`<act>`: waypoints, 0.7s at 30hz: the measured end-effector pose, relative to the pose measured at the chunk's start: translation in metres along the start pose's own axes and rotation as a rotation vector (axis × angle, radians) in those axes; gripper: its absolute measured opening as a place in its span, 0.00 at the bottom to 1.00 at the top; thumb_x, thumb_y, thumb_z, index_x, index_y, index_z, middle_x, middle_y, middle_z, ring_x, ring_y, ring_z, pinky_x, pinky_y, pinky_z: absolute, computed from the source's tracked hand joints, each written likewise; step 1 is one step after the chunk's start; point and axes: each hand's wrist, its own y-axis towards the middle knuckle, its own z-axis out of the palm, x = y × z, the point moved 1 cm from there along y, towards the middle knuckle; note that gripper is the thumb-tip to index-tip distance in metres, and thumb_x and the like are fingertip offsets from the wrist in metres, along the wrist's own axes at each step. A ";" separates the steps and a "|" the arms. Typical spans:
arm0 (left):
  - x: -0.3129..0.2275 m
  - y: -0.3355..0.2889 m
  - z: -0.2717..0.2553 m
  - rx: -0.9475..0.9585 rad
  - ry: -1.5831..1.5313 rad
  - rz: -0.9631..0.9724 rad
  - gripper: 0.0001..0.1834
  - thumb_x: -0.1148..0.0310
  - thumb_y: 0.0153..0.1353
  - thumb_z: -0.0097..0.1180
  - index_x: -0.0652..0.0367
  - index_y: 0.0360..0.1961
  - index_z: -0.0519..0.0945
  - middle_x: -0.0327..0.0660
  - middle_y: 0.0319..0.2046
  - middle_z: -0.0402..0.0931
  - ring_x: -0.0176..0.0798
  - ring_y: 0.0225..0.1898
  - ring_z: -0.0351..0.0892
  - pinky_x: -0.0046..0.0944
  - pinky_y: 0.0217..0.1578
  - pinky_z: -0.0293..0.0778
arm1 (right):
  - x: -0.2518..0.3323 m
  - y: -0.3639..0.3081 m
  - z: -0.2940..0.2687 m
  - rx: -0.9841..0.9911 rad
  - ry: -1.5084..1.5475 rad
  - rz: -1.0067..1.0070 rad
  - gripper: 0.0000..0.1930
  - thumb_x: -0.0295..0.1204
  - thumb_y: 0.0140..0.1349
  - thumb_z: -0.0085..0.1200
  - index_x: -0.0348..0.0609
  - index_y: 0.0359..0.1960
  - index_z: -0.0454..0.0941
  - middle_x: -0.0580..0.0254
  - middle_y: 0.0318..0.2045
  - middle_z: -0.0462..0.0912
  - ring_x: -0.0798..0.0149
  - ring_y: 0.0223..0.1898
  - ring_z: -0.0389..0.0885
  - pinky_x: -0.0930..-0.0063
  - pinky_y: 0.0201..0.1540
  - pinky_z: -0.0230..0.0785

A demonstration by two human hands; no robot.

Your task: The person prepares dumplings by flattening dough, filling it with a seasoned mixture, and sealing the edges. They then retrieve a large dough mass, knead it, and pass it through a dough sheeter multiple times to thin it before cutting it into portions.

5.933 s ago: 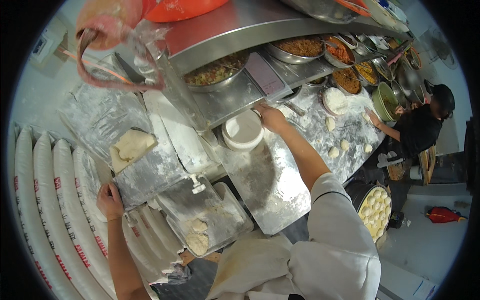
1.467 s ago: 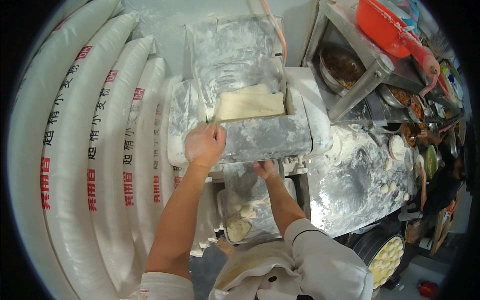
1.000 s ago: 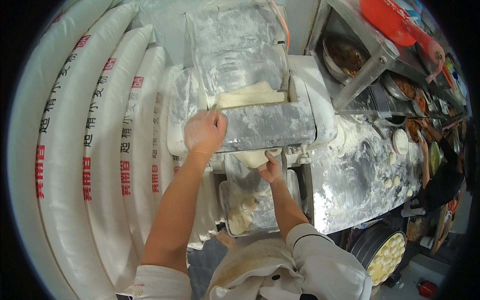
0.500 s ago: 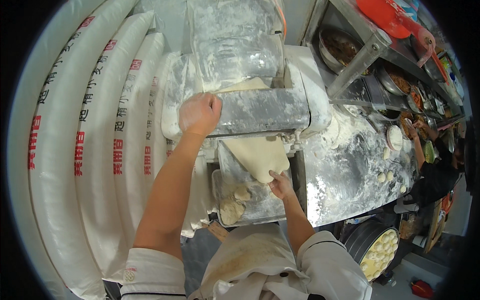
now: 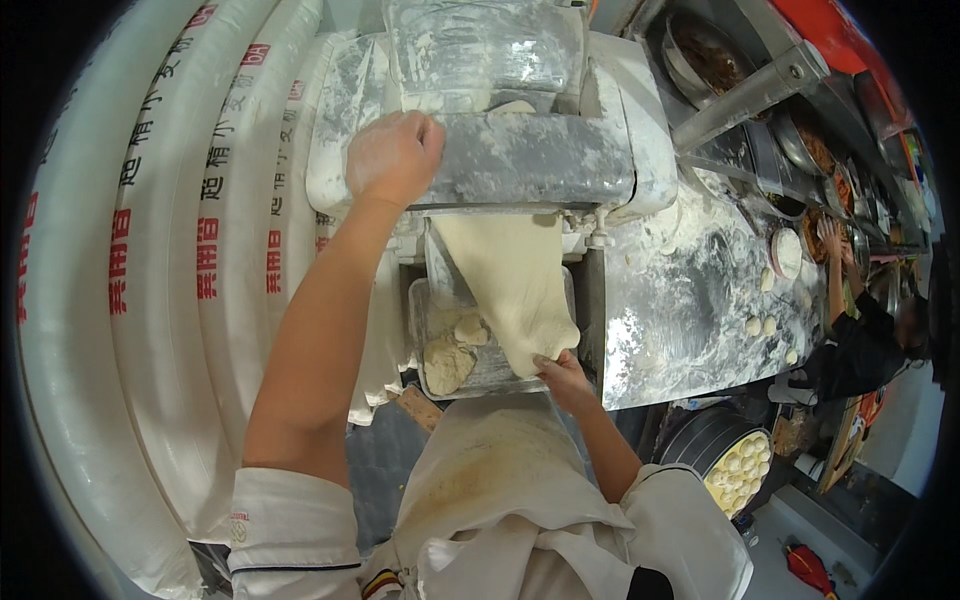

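A pale dough sheet [image 5: 505,275] hangs from beneath the floured metal roller cover [image 5: 530,165] of a dough sheeter. My right hand [image 5: 568,382] pinches its lower corner, thumb on top. My left hand [image 5: 398,155] is a fist resting at the left end of the cover; its floury back faces up, and its underside is hidden. Behind the cover, a small bit of the dough still shows. Under the sheet stands a metal tray [image 5: 500,385], with a rough dough lump [image 5: 447,366] and a smaller dough piece [image 5: 471,330] at its left side.
Tall white sacks [image 5: 165,300] line the left. On the right stretches a floured metal worktable [image 5: 680,330] with small dough pieces. Below it is a round steamer [image 5: 715,450] of buns. A shelf post [image 5: 755,95] and bowls of fillings stand farther back, near a co-worker's hands [image 5: 832,240].
More dough has come out below the cover, and less shows behind it. My right hand keeps its hold on the corner. My left fist stays on the cover while the whole view shifts.
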 end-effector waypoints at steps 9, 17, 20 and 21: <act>-0.009 0.010 0.003 0.022 0.004 0.013 0.17 0.55 0.67 0.51 0.52 0.30 0.85 0.44 0.32 0.84 0.52 0.37 0.84 0.52 0.40 0.78 | 0.051 0.221 0.065 0.225 0.290 -0.085 0.08 0.27 0.70 0.56 0.45 0.48 0.76 0.62 0.47 0.84 0.62 0.51 0.84 0.55 0.63 0.76; 0.007 0.001 -0.005 -0.038 -0.095 0.038 0.14 0.59 0.64 0.55 0.53 0.28 0.85 0.44 0.31 0.85 0.54 0.35 0.83 0.53 0.39 0.78 | 0.065 0.242 0.071 0.379 0.535 -0.155 0.20 0.38 0.72 0.55 0.46 0.62 0.75 0.52 0.55 0.83 0.51 0.61 0.80 0.53 0.67 0.71; 0.020 -0.009 -0.010 -0.054 -0.070 -0.004 0.13 0.59 0.64 0.56 0.54 0.26 0.84 0.43 0.29 0.84 0.54 0.34 0.83 0.53 0.38 0.78 | 0.087 0.234 0.105 0.419 0.831 -0.096 0.24 0.46 0.73 0.52 0.44 0.63 0.75 0.55 0.63 0.79 0.50 0.68 0.72 0.47 0.71 0.66; 0.015 -0.004 -0.008 -0.066 -0.086 0.012 0.14 0.59 0.64 0.56 0.54 0.26 0.84 0.43 0.29 0.84 0.54 0.33 0.83 0.53 0.38 0.78 | 0.090 0.248 0.097 0.439 0.887 -0.112 0.24 0.46 0.73 0.52 0.44 0.63 0.75 0.55 0.63 0.79 0.49 0.67 0.73 0.47 0.71 0.66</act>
